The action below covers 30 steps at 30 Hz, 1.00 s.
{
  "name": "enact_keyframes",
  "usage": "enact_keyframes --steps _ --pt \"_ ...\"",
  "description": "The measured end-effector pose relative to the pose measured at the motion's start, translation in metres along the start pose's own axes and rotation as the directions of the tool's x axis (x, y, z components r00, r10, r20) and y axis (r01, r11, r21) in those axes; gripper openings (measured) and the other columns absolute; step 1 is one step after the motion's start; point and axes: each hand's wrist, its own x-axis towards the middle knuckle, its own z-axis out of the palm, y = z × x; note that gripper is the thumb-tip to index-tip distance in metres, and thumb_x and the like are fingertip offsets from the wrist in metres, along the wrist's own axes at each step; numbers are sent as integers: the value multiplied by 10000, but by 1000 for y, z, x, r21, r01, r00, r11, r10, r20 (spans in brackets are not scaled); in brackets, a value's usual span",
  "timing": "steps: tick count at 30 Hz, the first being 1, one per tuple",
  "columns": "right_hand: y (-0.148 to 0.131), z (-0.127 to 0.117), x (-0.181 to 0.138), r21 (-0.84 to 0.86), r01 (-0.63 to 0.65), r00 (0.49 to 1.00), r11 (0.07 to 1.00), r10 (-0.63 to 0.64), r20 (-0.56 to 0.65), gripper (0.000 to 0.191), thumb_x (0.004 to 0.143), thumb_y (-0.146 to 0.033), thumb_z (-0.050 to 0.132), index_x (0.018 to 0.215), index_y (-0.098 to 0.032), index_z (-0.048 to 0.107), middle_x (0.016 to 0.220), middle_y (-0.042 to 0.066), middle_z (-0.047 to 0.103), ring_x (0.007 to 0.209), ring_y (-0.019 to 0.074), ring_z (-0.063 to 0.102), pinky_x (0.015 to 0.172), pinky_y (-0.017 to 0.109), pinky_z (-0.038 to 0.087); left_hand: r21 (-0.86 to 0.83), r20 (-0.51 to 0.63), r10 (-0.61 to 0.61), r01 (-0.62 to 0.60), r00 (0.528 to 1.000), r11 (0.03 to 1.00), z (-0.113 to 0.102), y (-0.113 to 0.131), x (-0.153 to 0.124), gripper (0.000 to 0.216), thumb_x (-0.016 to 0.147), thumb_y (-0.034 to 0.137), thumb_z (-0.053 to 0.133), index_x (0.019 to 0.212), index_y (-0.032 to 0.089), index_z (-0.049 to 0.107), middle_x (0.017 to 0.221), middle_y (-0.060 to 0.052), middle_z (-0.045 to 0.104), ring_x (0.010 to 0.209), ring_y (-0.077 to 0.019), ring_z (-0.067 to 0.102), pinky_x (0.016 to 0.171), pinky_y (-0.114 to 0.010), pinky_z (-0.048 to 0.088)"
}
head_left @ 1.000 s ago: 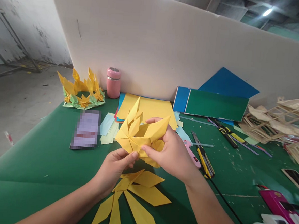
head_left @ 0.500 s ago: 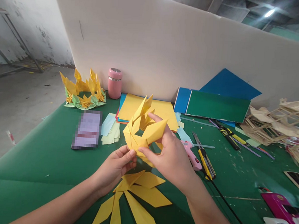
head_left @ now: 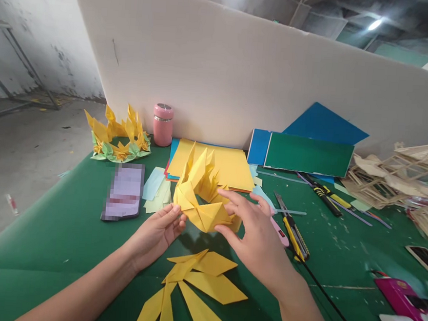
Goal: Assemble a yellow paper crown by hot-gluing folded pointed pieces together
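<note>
A ring of folded yellow paper points [head_left: 200, 194] hovers just above the green table [head_left: 46, 246]. My left hand [head_left: 157, 232] pinches its near left edge between thumb and fingers. My right hand [head_left: 256, 237] is beside the ring's right side with fingers spread, fingertips touching or just off the paper. Below both hands, several loose yellow folded pieces [head_left: 194, 286] lie fanned out on the table.
A finished yellow and green paper crown [head_left: 118, 136], a pink flask [head_left: 163, 124] and a phone [head_left: 124, 191] sit to the left. Coloured sheets [head_left: 232, 164], a yellow utility knife [head_left: 293, 229], a pink tool [head_left: 280, 231], wooden stick models [head_left: 396, 175] and a white board [head_left: 242, 74] lie behind and right.
The yellow ring has been lowered and tipped flatter toward the table. My right hand has released its grip and spread its fingers; my left hand keeps its pinch.
</note>
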Motion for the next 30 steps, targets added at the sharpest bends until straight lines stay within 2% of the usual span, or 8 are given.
enact_keyframes --steps 6,13,17,21,24,26,28,30 --pt "7 22 -6 -103 128 983 986 -140 -118 346 877 -101 521 1190 -242 479 1029 32 706 913 208 655 996 476 253 16 -126 64 -63 990 998 5 1 -2 209 897 30 473 843 78 669 773 -85 693 654 -87 658 660 -166 569" --pt "6 47 -10 -181 192 950 965 -229 -214 222 931 -142 483 1137 -203 540 856 25 713 866 191 641 946 431 244 187 -263 126 -78 956 979 7 5 -10 231 884 87 528 1084 114 641 996 -102 730 869 -127 686 699 -163 554" --pt "10 39 -9 -164 180 950 970 -214 -229 303 923 -312 537 1213 -228 518 1023 44 719 986 219 620 974 435 247 245 -325 159 -79 932 966 10 7 -15 383 863 93 532 1243 136 553 1219 -103 658 994 -142 666 900 -221 513" --pt "33 20 -12 -162 50 929 986 -105 -354 271 904 -373 540 1118 -214 590 956 58 725 909 227 631 839 372 414 386 -291 194 -71 937 920 6 4 -15 514 834 137 520 1343 167 453 1382 -102 537 1212 -189 550 1079 -320 379" --pt "60 9 -21 -195 -114 926 974 33 -376 238 920 -338 460 924 -200 654 887 76 726 836 233 642 742 352 463 640 -152 308 -143 939 755 -5 0 -8 516 807 186 483 1324 181 472 1421 -106 494 1320 -234 433 1117 -409 311" --pt "76 2 -28 -198 -292 920 936 219 -325 291 897 -372 436 852 -191 659 835 90 710 772 243 641 627 334 458 809 -22 414 -227 910 543 -14 -4 -3 533 766 218 494 1298 192 491 1449 -113 454 1346 -273 390 1123 -470 281" --pt "89 -4 -35 -188 -468 872 863 417 -258 298 852 -416 457 787 -196 647 804 89 689 718 241 634 550 315 431 909 130 523 -312 842 276 -23 -8 -1 556 731 255 518 1283 191 488 1455 -133 432 1373 -301 331 1118 -513 267" --pt "96 -8 -40 -173 -595 802 785 566 -190 293 809 -457 490 758 -201 624 809 82 673 668 226 627 515 298 410 943 225 557 -323 800 84 -28 -12 -2 617 708 276 539 1310 189 438 1462 -154 399 1378 -329 300 1088 -553 296"
